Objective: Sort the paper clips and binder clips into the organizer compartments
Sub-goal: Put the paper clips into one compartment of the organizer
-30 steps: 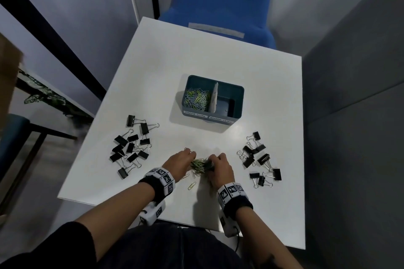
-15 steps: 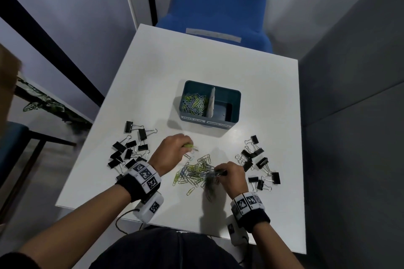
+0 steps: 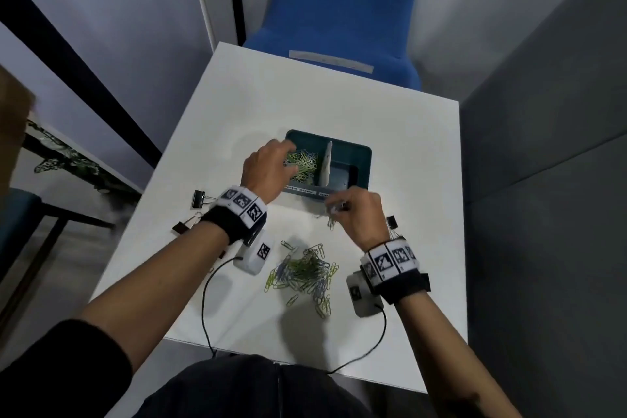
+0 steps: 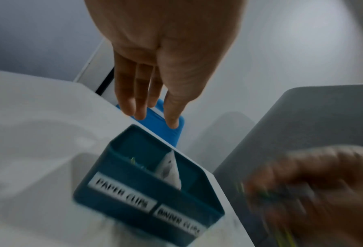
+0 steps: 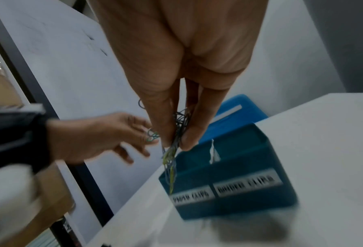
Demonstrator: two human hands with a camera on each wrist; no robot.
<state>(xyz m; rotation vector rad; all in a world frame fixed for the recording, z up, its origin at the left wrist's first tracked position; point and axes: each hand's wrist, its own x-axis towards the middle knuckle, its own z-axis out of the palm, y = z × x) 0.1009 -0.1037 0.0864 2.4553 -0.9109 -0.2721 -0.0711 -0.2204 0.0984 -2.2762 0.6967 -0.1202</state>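
Observation:
The teal organizer (image 3: 359, 154) stands mid-table with a white divider (image 3: 327, 163). Its left compartment, labelled PAPER CLIPS (image 4: 121, 192), holds coloured paper clips (image 3: 305, 163). The right one, labelled BINDER CLIPS (image 5: 246, 183), looks empty. My left hand (image 3: 288, 159) hovers over the left compartment with straight, loose fingers (image 4: 132, 103) and holds nothing. My right hand (image 3: 334, 207) pinches a dangling bunch of paper clips (image 5: 172, 157) just in front of the organizer's near wall. A loose pile of paper clips (image 3: 305, 273) lies on the table between my wrists.
Black binder clips lie on the white table (image 3: 407, 132) at the left (image 3: 200, 198) and beside my right wrist (image 3: 392, 222); my arms hide most of them. A blue chair (image 3: 339, 20) stands past the far edge. A grey partition (image 3: 543, 180) runs along the right.
My left hand went from the pile up to the organizer's left compartment and opened. My right hand lifted a bunch of paper clips off the pile toward the organizer.

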